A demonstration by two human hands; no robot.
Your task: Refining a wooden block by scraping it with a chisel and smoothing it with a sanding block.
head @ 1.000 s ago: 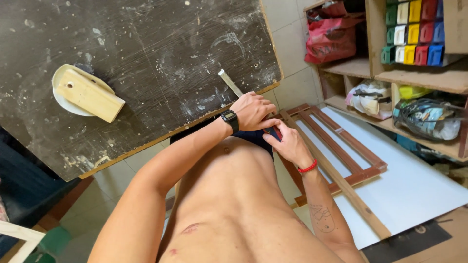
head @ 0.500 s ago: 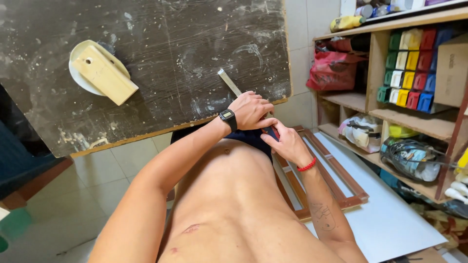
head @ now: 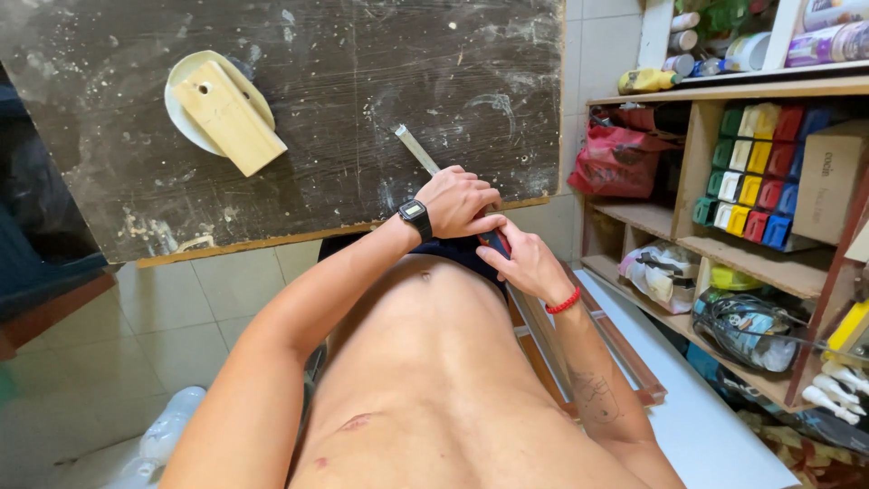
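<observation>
At the near edge of the dark worktable, left hand presses down, fingers curled, on a thin metal strip lying diagonally. Right hand just below, fingers pinched on something dark; cannot tell what. Right of the worktable: shelf with rows of small green, yellow, red, blue boxes, brown carton beside them, red bag.

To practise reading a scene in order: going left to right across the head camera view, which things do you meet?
Wooden block on a round plate → left hand with a black wristwatch → right hand → red bag → coloured boxes on the shelf.
</observation>
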